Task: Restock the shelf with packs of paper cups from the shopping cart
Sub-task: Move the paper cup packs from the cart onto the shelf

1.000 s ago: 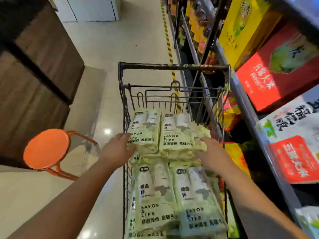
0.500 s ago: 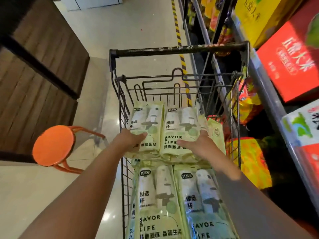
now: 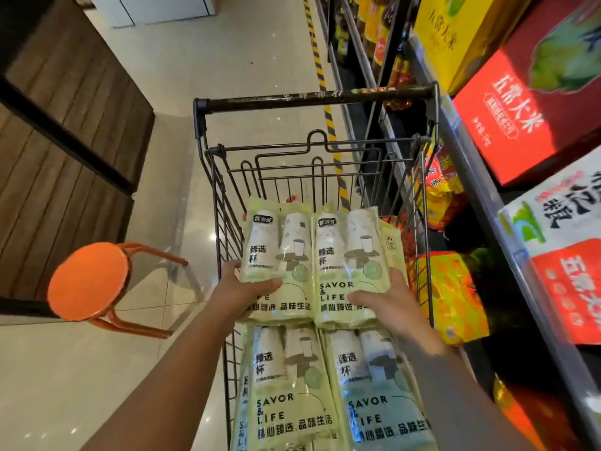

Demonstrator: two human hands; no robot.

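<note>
The left pack (image 3: 278, 255) of paper cups is gripped by the left hand (image 3: 242, 288) at its lower left edge. The thumb is laid across the printed front, while the fingers are curled round the edge and behind, mostly hidden. The right pack (image 3: 346, 255) is gripped likewise by the right hand (image 3: 387, 301). Its thumb is stretched flat over the front just below the word SAVOR and its fingers are wrapped round the right side (a third pack (image 3: 391, 245) is seen tucked edge-on just behind there, and whether it is caught in the same grip cannot be told). Both forearms are extended forward from the bottom of the view and are angled slightly towards each other, with the wrists fairly straight. The two held packs are pressed together along their inner edges, within the wire walls of the shopping cart (image 3: 224, 222). Their lower ends overlap the tops of the lower packs (image 3: 286, 385), which are laid flat in the cart nearer the person. The cart handle (image 3: 312, 99) is seen at the far end. The shelf (image 3: 474, 177) runs along the right, just beside the cart, and is loaded with a red box (image 3: 527, 109) and a yellow box (image 3: 455, 30). An orange stool (image 3: 87, 281) is stood on the floor to the left, apart from the cart.
</note>
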